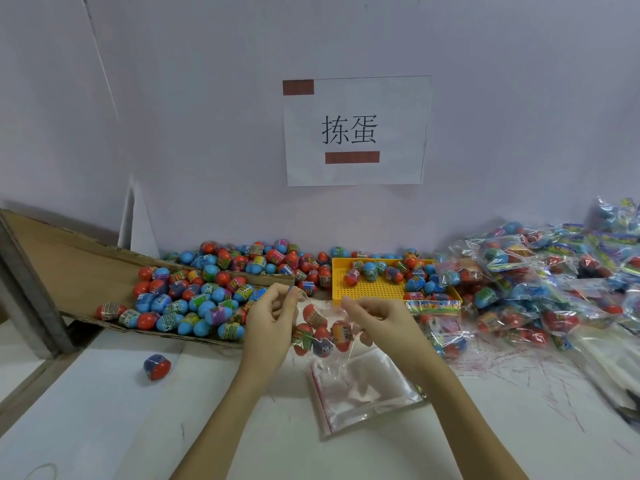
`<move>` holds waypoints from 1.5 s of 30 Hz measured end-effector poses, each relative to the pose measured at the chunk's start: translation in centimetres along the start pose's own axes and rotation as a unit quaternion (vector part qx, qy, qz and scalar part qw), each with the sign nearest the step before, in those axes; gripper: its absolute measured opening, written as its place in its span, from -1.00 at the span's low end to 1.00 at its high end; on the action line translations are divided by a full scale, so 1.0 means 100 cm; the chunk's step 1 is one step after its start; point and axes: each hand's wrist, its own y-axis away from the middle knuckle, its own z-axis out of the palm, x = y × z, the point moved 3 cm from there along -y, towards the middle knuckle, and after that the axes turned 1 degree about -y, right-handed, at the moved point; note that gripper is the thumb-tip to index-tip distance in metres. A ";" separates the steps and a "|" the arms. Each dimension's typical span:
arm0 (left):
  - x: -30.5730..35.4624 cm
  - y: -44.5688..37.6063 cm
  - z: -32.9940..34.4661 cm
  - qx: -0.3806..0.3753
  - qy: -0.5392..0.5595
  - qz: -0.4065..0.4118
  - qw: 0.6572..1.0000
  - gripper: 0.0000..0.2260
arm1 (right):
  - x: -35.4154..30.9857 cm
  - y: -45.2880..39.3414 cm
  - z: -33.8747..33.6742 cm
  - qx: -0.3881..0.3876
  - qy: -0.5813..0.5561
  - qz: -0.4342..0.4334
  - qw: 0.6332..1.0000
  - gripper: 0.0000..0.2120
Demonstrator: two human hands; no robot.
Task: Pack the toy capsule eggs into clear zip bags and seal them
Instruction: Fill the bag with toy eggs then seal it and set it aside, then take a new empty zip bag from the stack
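A clear zip bag (pixel 320 332) with several red and blue capsule eggs inside hangs between my hands above the white table. My left hand (pixel 272 315) pinches the bag's top edge at its left end. My right hand (pixel 372 317) pinches the same edge at its right end. A big heap of loose capsule eggs (pixel 194 299) lies on a flattened cardboard sheet to the left. One loose egg (pixel 157 366) lies alone on the table at the left. A stack of empty clear zip bags (pixel 360 393) lies flat under my hands.
A yellow perforated tray (pixel 370 289) with several eggs stands behind my hands. Filled bags (pixel 540 285) are piled at the right along the wall. A paper sign (pixel 355 131) hangs on the wall. A metal frame post (pixel 24 289) slants at the far left.
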 end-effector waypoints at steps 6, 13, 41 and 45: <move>0.000 0.000 0.003 0.007 -0.053 0.033 0.998 -0.81 | 0.006 0.000 -0.002 0.077 -0.102 0.051 0.990 -0.74; 0.001 0.012 0.010 0.092 -0.071 0.024 0.993 -0.75 | 0.005 0.000 0.014 -0.040 -0.096 0.084 0.991 -0.54; 0.000 0.005 0.007 -0.157 0.235 -0.147 0.948 -0.36 | 0.005 -0.005 -0.021 -0.111 -0.149 -0.006 0.983 -0.87; 0.002 0.012 0.016 -0.128 0.097 -0.088 0.983 -0.62 | 0.004 -0.001 -0.014 -0.144 -0.095 0.011 0.985 -0.83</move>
